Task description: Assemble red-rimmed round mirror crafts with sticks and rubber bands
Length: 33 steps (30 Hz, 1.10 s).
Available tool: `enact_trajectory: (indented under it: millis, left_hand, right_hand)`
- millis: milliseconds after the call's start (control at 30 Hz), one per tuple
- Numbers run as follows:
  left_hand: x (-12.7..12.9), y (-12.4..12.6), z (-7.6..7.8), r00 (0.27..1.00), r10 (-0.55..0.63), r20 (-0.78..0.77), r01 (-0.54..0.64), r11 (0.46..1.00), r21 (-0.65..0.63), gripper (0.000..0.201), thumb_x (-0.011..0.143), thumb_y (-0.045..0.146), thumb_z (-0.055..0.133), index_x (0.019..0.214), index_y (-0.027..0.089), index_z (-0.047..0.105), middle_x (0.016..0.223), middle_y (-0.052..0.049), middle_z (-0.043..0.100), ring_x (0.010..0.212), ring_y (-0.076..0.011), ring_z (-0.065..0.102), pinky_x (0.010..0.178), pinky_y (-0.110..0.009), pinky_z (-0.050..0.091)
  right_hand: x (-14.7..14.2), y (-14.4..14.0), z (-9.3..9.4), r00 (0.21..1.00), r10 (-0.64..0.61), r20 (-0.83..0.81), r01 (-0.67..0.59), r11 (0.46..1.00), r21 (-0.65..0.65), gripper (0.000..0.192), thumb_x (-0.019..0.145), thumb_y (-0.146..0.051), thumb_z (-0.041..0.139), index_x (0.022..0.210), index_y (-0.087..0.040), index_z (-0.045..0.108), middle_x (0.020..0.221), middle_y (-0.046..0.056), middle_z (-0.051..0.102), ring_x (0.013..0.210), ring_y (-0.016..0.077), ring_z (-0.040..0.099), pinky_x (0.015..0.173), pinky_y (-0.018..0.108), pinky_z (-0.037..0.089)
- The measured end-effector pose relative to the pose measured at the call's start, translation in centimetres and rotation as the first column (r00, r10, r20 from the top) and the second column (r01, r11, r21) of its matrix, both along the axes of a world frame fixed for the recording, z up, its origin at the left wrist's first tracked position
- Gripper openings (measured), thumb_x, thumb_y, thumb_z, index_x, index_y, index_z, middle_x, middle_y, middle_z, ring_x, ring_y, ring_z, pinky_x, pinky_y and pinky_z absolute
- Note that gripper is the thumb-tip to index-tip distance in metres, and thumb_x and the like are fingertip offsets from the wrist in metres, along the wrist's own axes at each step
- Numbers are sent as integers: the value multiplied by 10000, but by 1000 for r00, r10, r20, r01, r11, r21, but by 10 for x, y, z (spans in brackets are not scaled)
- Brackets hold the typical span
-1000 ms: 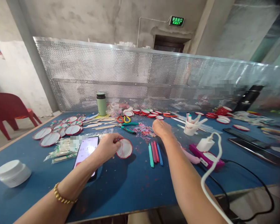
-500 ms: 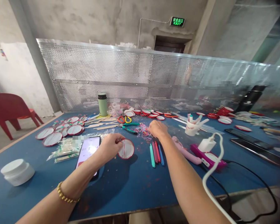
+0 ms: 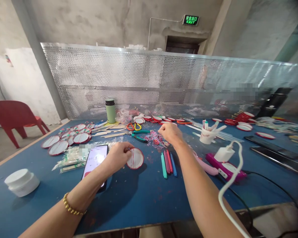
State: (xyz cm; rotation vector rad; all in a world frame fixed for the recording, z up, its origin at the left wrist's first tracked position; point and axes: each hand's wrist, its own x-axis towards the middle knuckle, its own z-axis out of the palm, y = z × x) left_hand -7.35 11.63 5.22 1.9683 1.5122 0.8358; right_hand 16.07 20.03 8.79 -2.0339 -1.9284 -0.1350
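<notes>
Blue counter (image 3: 139, 198) before perforated screen | left hand (image 3: 118, 155) pinches red-rimmed disc (image 3: 135, 158) lying beside phone (image 3: 95, 162) | right hand (image 3: 170, 133) curled over loose bands (image 3: 157, 138), grip unclear | risk: bands likely snag and scatter; disc may slip.

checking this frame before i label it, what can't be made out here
Head view only:
- Right hand: fingertips curl under over the small loops pile, so any pinch is hidden.
- Left hand: thumb covers the red-rimmed disc edge.
- Phone: screen digits too small, top corner blurred out.
- White cable: runs off the bottom edge.
- Behind the perforated screen: shapes blurred.
</notes>
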Motion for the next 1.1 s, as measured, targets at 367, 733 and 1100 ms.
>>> enact_trajectory:
  millis: [367,733,1100]
  left_hand:
    - [1,-5,3,999,-19,-41,20,999,30,379,771,119,462,1020,125,748,587,2,603,506,-121,554,451,-191,400]
    - [4,-9,9,998,-10,-62,12,999,30,378,780,115,460,1022,140,749,630,-6,661,454,-108,531,471,-205,405]
    - [2,-9,8,998,-46,-53,48,998,45,397,777,110,446,1035,141,746,624,-6,653,466,-113,543,471,-208,394]
  right_hand:
    - [-15,5,-22,987,104,123,-83,983,-165,181,929,-304,621,1071,-219,694,1101,61,703,1060,213,660,893,336,522]
    - [2,13,-13,987,-31,157,49,992,-114,285,973,-301,568,1218,-160,603,1213,103,642,1077,225,641,915,413,532]
    - [-6,4,-4,990,4,139,13,993,-121,239,946,-186,522,1090,-204,712,1100,116,726,1106,231,663,872,277,489]
